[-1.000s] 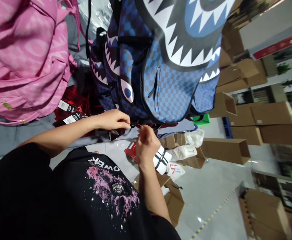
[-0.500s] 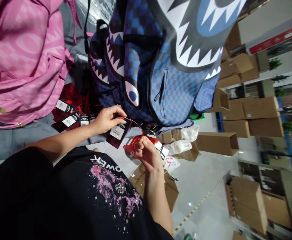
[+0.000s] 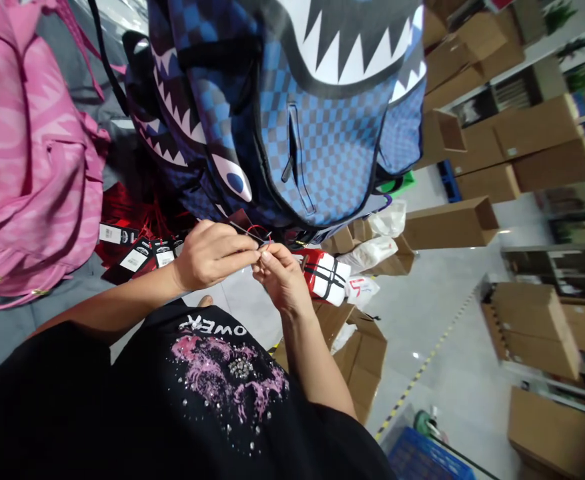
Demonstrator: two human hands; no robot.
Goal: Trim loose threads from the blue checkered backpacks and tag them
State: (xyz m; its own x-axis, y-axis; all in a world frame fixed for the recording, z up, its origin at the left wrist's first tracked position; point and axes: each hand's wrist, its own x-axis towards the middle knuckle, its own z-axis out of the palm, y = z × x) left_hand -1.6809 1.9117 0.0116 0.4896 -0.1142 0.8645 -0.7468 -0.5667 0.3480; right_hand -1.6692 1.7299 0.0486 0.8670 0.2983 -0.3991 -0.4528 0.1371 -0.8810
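My left hand (image 3: 215, 253) and my right hand (image 3: 279, 273) meet fingertip to fingertip below the blue checkered backpack (image 3: 337, 147), which has a printed shark mouth. Both are closed in a pinch on the thin red string (image 3: 255, 230) of a hang tag. A dark corner of that hang tag (image 3: 240, 219) shows behind my left fingers; the rest is hidden. Left of my left hand lie several black hang tags (image 3: 135, 259) with white labels and a heap of red strings (image 3: 135, 210).
A pink backpack (image 3: 37, 160) stands on the grey surface (image 3: 72, 290) at left. Below the blue backpack are a red and white bundle (image 3: 329, 275), plastic bags (image 3: 372, 252) and an open carton (image 3: 359, 353). Cartons (image 3: 537, 327) and a blue crate (image 3: 427, 457) stand at right.
My hands have come together; the string was stretched between them before. The hang tag has gone mostly out of sight behind my left hand. The view has shifted, moving the backpacks left.
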